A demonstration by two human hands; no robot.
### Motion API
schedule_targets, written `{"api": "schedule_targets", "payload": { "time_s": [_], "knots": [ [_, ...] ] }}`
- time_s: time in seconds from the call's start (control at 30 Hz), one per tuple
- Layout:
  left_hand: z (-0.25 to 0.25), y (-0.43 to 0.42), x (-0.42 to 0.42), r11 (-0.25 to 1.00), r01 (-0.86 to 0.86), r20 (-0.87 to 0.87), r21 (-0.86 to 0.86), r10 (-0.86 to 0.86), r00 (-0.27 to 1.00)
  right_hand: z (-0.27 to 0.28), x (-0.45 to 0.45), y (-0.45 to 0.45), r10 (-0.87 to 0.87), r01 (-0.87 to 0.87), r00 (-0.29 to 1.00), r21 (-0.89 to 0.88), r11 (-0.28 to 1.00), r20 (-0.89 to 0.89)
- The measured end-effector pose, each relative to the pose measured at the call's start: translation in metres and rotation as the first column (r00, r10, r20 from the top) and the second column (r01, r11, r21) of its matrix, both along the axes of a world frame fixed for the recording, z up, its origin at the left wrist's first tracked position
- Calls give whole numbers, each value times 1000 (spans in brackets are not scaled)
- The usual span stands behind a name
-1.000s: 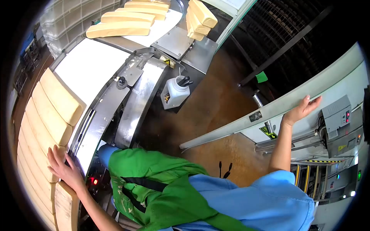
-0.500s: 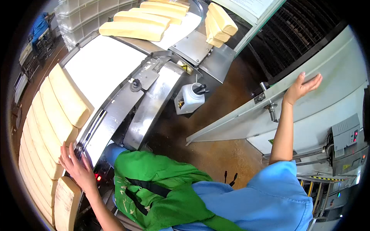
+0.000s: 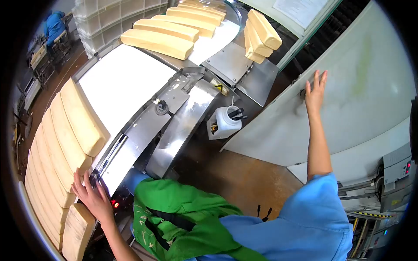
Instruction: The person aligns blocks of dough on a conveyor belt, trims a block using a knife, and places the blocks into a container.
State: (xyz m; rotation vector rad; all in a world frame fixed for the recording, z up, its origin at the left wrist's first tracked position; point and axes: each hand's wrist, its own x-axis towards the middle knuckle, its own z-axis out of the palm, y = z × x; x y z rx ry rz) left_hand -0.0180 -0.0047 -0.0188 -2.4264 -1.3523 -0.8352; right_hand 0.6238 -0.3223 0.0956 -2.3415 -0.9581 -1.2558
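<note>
My left hand (image 3: 93, 198) has its fingers spread at the near edge of the curved white conveyor belt (image 3: 124, 71). Its fingertips are at the ends of several long pale-yellow blocks (image 3: 72, 130) lying side by side; whether they press on them I cannot tell. Just below the hand lies a separate block (image 3: 78, 230) with dark marks on its face. Over on the right, my right hand (image 3: 315, 93) is open against a big white door panel (image 3: 348, 104), arm stretched out. A dark latch beside its palm is partly hidden.
More pale blocks (image 3: 161, 43) lie farther along the conveyor, and a small stack (image 3: 261, 37) sits at its side. A cut-open white jug (image 3: 226, 124) holds dark-handled tools. White crates (image 3: 104, 19) stand behind; a person in blue (image 3: 54, 28) sits far left.
The white door has swung left with my right hand at it, covering much of the dark rack opening. The left hand stays by the blocks as the view shifts slightly.
</note>
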Motion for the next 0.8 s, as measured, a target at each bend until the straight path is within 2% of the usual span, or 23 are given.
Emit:
{"api": "schedule_targets", "payload": {
  "time_s": [0.23,0.3,0.37,0.5,0.63,0.7,0.8],
  "knots": [
    [2,-1,3,1000,-9,3,-8,9,1000,-43,81,17,-87,68,985,-125,990,-152],
    [3,-2,3,1000,-10,-1,-8,10,1000,-46,103,23,-108,83,980,-150,985,-169],
    [2,-1,4,1000,-15,-17,-6,15,1000,-45,127,31,-195,141,934,-194,971,-299],
    [2,-2,6,998,-57,-54,-9,56,997,-41,170,42,-254,179,880,-215,960,-402],
    [-1,0,2,997,-79,-95,-24,76,993,-44,218,45,-292,201,873,-256,945,-390],
    [-3,3,0,996,-85,-114,-16,83,990,-45,232,47,-299,211,898,-278,937,-323],
    [-4,2,-1,993,-118,-162,-9,115,980,-45,236,51,-360,260,860,-297,919,-361]
  ]
}}
